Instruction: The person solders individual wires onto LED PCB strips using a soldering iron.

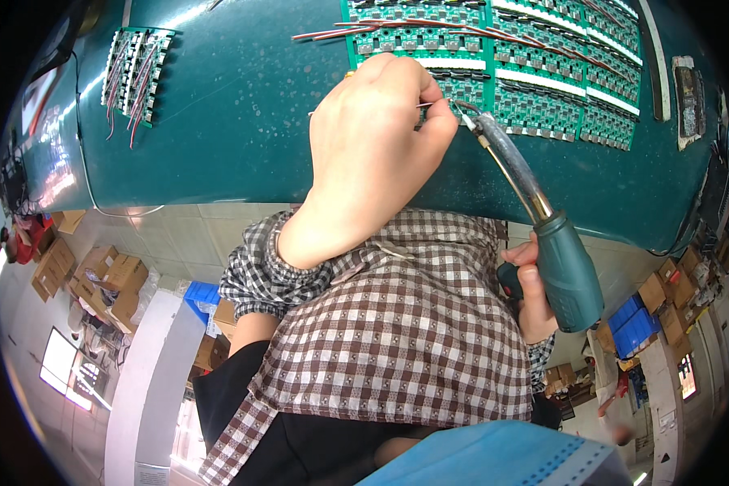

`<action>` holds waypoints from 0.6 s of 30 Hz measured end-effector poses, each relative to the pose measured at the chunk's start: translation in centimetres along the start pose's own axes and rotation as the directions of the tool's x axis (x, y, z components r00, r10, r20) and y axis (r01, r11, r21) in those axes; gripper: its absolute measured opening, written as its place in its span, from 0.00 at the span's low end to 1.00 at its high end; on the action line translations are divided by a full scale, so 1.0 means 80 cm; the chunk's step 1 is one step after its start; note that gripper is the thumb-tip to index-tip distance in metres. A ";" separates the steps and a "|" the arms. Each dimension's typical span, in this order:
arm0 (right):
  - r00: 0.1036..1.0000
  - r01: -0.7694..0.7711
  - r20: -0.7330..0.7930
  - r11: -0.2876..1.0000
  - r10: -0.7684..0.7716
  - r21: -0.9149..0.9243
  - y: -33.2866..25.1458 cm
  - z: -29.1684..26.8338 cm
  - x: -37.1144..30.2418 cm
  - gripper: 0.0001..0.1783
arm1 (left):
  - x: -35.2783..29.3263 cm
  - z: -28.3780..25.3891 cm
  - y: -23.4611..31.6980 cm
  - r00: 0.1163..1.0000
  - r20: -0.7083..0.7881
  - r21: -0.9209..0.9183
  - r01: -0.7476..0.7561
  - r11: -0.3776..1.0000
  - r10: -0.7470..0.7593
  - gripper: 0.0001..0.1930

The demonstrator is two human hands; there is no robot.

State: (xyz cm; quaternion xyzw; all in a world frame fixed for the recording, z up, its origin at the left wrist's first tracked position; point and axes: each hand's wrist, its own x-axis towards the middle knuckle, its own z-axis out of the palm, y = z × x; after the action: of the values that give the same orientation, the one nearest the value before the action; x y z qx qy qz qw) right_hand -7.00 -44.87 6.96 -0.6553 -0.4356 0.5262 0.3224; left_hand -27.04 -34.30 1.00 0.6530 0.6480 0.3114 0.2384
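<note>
My left hand (377, 134) bends over the near edge of a large panel of green circuit boards (535, 101), thumb and forefinger pinched on a thin wire (424, 104). Part of that wire is hidden behind the fingers. My right hand (533, 304) is wrapped round the dark green handle of a soldering gun (569, 271). Its metal tube slants up and left, and the tip ends right beside my left fingertips at the panel's edge. Whether the tip touches the wire or a board is too small to tell. Red, white and dark wires (413, 26) lie across the panel.
A smaller green board panel (138, 77) with wires attached lies at the left of the green table (235, 121). At the right are a long metal strip (654, 61) and a worn dark block (688, 101). A cable (81, 154) hangs over the left edge. Cardboard boxes (117, 275) stand beyond.
</note>
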 end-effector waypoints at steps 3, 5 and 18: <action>1.000 -0.007 0.010 1.000 0.007 -0.003 0.000 -0.002 0.001 0.22 | 0.000 0.002 0.001 1.000 0.003 0.000 0.008 1.000 -0.008 0.05; 1.000 -0.009 0.021 1.000 0.009 -0.009 0.001 -0.002 0.000 0.22 | 0.000 0.003 0.000 1.000 -0.003 -0.002 0.006 1.000 -0.006 0.05; 1.000 0.005 -0.011 1.000 -0.005 -0.014 0.004 -0.001 -0.002 0.22 | -0.002 0.001 -0.001 1.000 0.007 0.011 0.007 1.000 -0.007 0.05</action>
State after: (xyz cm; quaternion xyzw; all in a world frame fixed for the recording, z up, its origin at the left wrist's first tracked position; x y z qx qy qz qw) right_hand -6.82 -45.15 6.76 -0.6594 -0.4391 0.5186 0.3216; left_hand -27.03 -34.45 0.83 0.6532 0.6511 0.3046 0.2379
